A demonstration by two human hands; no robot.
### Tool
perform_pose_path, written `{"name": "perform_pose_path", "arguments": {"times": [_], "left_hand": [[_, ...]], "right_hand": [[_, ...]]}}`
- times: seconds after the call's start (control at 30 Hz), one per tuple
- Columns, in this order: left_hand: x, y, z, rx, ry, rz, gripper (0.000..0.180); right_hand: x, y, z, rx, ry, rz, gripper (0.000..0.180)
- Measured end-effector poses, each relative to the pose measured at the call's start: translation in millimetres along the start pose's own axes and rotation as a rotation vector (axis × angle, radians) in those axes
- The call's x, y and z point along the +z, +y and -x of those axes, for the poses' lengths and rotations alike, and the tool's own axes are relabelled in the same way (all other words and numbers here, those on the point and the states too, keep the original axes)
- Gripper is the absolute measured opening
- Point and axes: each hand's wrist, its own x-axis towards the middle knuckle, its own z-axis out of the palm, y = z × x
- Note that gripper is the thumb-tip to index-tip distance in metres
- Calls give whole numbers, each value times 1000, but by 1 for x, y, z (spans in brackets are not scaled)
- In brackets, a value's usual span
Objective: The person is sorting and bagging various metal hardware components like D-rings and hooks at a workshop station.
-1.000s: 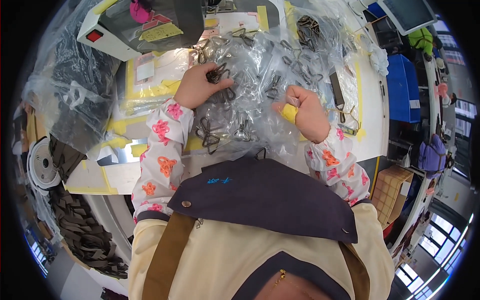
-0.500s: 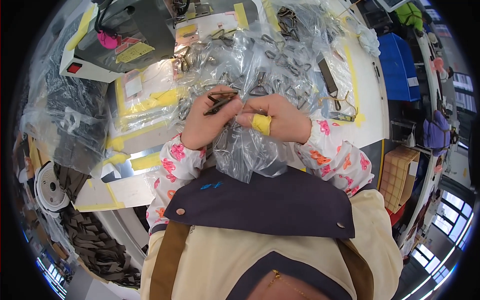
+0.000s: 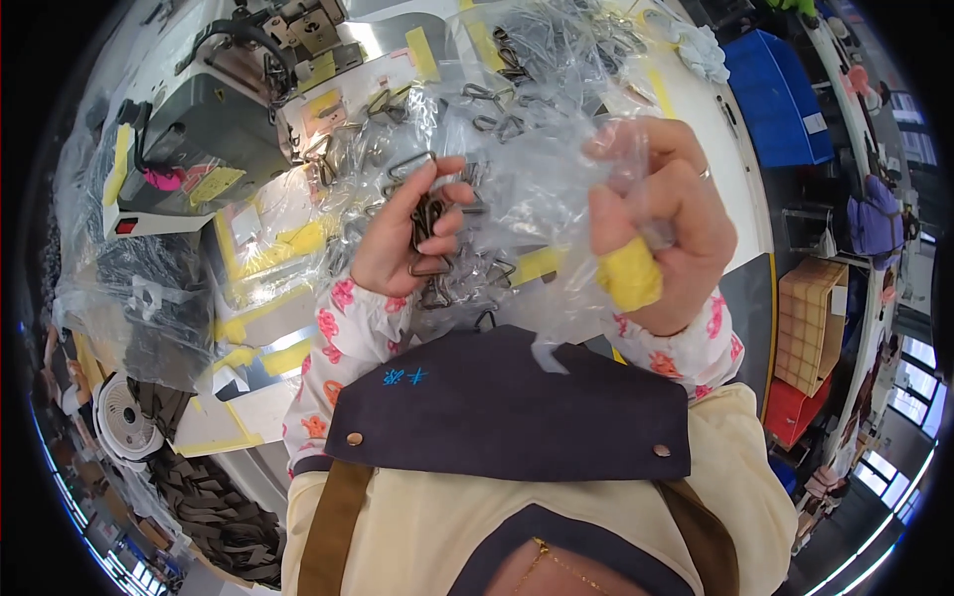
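In my left hand [image 3: 390,238] several dark bronze metal rings [image 3: 425,217] are gripped, with the fingers curled round them. Raised on the right, my right hand [image 3: 681,214] pinches a clear plastic bag [image 3: 547,184], whose thin film spreads across toward the left hand. Yellow tape [image 3: 630,275] wraps a digit of the right hand. More bent-wire metal rings [image 3: 437,291] lie just below the left hand, near the dark apron [image 3: 507,407]. Beyond the hands, other metal rings [image 3: 497,124] lie among crumpled clear plastic, which partly hides them.
At the left stands a grey machine [image 3: 199,139] with a red switch. Yellow tape strips [image 3: 295,241] mark the white table [image 3: 740,164]. A blue bin [image 3: 780,94] and a plaid box [image 3: 810,323] flank the right edge. A white fan [image 3: 119,412] and dark strips [image 3: 214,507] are lower left.
My hands have moved apart from being close together. The right has pulled the plastic bag up and to the right. Rings now show in a bunch in the left hand and below it.
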Motion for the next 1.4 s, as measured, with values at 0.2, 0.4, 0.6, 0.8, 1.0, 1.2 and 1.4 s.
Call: {"name": "perform_pose_path", "arguments": {"times": [0.2,0.4,0.6,0.8,1.0,1.2,1.4], "left_hand": [[21,66,-125,10,598,-1126,23],[-8,74,-215,282,320,-999,23],[9,30,-155,439,341,-1589,31],[-1,9,-158,549,229,-2403,23],[40,9,-79,299,244,-1260,20],[29,-37,4,349,377,-610,15],[3,-87,33,278,492,-117,35]], "right_hand": [[-30,35,44,397,-128,-326,16],[-29,65,80,725,-25,-483,17],[-35,94,91,744,-14,-661,17],[-23,98,75,811,-126,-662,15],[-8,93,60,891,75,-499,31],[7,61,58,695,-404,-392,25],[12,5,44,297,-552,-200,25]]}}
